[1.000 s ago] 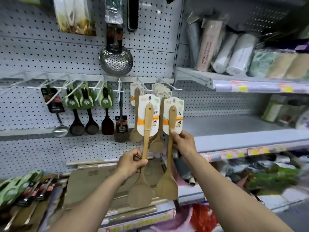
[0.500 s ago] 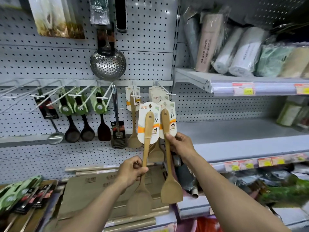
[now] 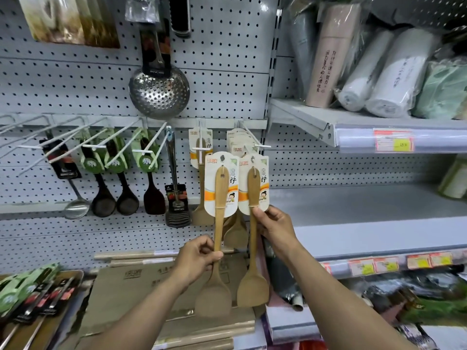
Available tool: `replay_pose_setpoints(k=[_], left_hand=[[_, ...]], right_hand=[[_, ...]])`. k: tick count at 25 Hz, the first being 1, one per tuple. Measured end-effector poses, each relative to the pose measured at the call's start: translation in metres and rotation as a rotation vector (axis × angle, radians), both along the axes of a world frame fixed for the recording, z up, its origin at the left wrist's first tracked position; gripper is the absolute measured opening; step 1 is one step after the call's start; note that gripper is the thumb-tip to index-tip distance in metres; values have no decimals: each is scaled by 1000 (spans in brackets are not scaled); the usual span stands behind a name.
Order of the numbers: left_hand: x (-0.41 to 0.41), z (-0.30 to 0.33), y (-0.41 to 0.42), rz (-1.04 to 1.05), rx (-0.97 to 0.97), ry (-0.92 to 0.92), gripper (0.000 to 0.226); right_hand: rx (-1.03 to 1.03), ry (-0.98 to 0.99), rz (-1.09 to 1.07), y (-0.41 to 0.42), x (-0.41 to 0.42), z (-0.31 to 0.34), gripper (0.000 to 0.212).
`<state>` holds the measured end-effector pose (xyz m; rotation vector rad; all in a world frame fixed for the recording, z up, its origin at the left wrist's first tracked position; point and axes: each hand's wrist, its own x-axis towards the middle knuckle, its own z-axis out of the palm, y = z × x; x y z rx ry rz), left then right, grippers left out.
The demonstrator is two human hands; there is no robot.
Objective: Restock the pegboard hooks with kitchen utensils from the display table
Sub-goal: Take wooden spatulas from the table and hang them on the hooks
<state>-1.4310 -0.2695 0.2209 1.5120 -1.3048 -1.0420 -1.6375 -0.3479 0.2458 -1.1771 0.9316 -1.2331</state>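
- The left hand [image 3: 197,257] gripped the shaft of a wooden spatula [image 3: 219,238], fingers curled round it below the spatula's white card; the blade hung beneath the hand.
- The right hand [image 3: 275,228] pinched a second wooden spatula [image 3: 252,238] just under its card, thumb at the front, blade hanging lower and left of the wrist.
- Both spatulas stood upright, side by side and nearly touching at the cards, in front of the pegboard [image 3: 227,79].
- The second spatula's card top lay just below the tip of the rightmost hook [image 3: 252,140] on the pegboard; whether the card's hole had caught it, I could not tell.
- That hook already carried a bunch of carded spatulas [image 3: 237,145] behind the held ones, and a neighbouring hook to its left carried one more.
- Further left along the pegboard hung green-carded dark spoons [image 3: 118,183], a steel ladle [image 3: 75,208] and a slotted turner [image 3: 177,198].
- A perforated steel skimmer [image 3: 159,92] hung on the pegboard above them.
- Below the pegboard, flat cardboard packs [image 3: 141,294] lay under the hands.
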Motion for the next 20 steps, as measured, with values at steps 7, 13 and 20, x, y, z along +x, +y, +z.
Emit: replay_pose_setpoints(k=[7,13,20], left_hand=[[-1,-6,-18,-13,8,22,23],[1,-12,-23,-7,14,26,21],[-7,-3,-16,-7,-23,11,21]], right_hand=[[56,22,-53,-38,7,6,22],[72,85,-80,-54,8,10,19],[91,216,-242,-41,-1,32,35]])
